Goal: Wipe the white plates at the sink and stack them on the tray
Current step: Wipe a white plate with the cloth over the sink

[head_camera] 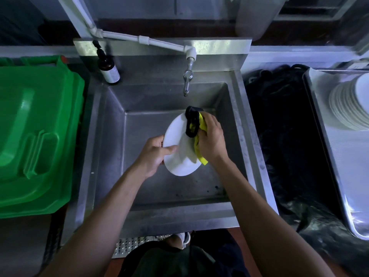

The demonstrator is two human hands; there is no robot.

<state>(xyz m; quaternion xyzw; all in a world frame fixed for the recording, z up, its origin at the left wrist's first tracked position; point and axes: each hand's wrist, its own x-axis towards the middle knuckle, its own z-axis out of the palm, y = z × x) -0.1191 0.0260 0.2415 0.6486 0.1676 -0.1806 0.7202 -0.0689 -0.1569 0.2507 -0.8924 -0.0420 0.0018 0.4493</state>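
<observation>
White plate (pixel 180 144) was held tilted over the sink (pixel 111 124), left hand (pixel 153 154) pinching its rim to steady it while the right hand (pixel 211 138) clutched the yellow-and-black cloth (pixel 194 126) against its face for wiping.

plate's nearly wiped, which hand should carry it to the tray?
Probably left. The left hand already grips the plate by its rim, while the right hand holds the cloth. But the tray lies to the right, so it must cross over.
</observation>
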